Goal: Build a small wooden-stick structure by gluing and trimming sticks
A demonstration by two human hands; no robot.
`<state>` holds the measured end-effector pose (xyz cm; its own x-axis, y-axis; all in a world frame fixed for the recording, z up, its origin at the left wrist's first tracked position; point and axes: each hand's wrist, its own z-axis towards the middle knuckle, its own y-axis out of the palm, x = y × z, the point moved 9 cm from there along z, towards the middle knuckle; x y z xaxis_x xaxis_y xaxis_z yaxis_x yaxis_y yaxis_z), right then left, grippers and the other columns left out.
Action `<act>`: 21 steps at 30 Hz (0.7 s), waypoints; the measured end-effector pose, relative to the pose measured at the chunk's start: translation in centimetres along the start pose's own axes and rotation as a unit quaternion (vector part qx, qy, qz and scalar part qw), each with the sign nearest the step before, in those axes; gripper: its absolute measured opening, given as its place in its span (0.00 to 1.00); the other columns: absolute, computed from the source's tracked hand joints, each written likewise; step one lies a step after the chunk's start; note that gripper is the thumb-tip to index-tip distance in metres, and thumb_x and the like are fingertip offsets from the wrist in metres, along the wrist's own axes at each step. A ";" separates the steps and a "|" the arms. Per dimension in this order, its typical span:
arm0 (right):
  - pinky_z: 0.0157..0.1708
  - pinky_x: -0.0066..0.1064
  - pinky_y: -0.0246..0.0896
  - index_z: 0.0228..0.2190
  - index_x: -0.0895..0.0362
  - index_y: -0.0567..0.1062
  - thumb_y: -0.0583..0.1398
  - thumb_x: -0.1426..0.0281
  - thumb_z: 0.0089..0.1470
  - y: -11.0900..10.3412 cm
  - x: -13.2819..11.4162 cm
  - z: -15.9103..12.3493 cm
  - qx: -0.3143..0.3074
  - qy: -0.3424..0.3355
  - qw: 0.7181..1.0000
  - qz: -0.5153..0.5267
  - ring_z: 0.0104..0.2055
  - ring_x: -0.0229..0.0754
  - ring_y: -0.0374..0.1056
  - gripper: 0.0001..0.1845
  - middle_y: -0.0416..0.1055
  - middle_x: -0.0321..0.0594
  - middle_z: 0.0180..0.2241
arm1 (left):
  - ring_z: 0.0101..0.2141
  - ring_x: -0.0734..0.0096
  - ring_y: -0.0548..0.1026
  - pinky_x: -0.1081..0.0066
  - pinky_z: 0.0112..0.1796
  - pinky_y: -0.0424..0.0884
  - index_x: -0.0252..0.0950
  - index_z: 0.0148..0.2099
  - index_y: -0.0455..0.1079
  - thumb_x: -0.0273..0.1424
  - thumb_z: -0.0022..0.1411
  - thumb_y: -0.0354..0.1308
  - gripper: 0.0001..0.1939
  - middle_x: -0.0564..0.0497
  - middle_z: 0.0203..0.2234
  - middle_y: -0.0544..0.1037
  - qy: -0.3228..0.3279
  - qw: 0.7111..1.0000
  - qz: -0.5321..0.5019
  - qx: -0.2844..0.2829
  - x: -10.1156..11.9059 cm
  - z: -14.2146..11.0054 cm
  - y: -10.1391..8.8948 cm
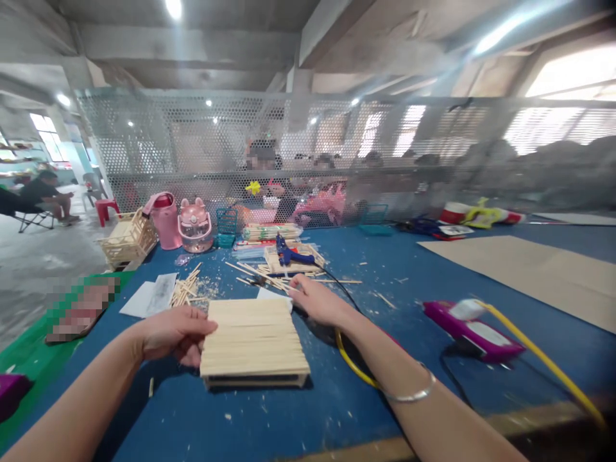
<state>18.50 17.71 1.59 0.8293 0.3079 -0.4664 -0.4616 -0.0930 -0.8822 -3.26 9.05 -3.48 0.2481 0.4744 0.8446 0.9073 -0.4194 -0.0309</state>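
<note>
The slatted wooden piece point(253, 340) is made of pale, thin sticks laid side by side, their lengths running left to right, forming a roughly rectangular top. The rows sit close together, with fine dark lines between some of them, and the stick ends along the right edge are slightly ragged. Under the near edge, a low frame shows, with a shadowed gap between its corners. The piece lies flat, slatted face up, on the blue tabletop point(269, 427), nearer than the glue gun point(294, 258) and slightly left of it.
</note>
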 end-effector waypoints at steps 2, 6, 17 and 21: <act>0.29 0.27 0.51 0.31 0.58 0.67 0.47 0.68 0.56 -1.5 -0.7 -0.1 0.025 -0.043 0.998 0.043 0.30 0.38 0.60 0.11 0.66 0.38 0.27 | 0.14 0.77 0.69 0.81 0.14 0.57 0.32 0.25 0.69 0.45 0.47 0.61 0.19 0.50 0.15 0.74 -0.004 0.998 0.050 0.036 0.0 0.1 -0.5; 0.31 0.26 0.53 0.29 0.59 0.69 0.50 0.67 0.54 -2.2 -2.5 -0.9 -0.015 -0.125 0.986 0.112 0.29 0.35 0.59 0.11 0.65 0.35 0.26 | 0.12 0.80 0.65 0.80 0.14 0.56 0.34 0.26 0.67 0.45 0.47 0.61 0.18 0.55 0.16 0.72 0.099 0.965 0.026 0.241 2.3 -0.5 -4.4; 0.24 0.25 0.52 0.29 0.60 0.72 0.54 0.67 0.49 0.0 -1.9 -0.8 -0.103 -0.087 0.982 0.132 0.21 0.33 0.59 0.10 0.67 0.34 0.20 | 0.18 0.83 0.66 0.82 0.17 0.60 0.31 0.32 0.72 0.36 0.50 0.61 0.12 0.51 0.24 0.73 0.168 0.957 -0.146 0.187 1.7 2.0 -3.9; 0.27 0.25 0.55 0.29 0.60 0.72 0.54 0.68 0.49 -0.2 -2.4 -0.7 -0.081 -0.096 0.981 0.147 0.24 0.34 0.63 0.09 0.69 0.35 0.21 | 0.19 0.82 0.67 0.82 0.18 0.64 0.31 0.34 0.73 0.34 0.51 0.61 0.11 0.49 0.26 0.74 0.156 0.961 -0.149 0.171 1.5 2.1 -3.8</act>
<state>16.80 16.32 2.85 0.5860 0.4161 -0.6953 -0.6032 -0.3489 -0.7172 -5.60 12.95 -3.22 -0.1061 0.2567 0.9607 0.9941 0.0040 0.1087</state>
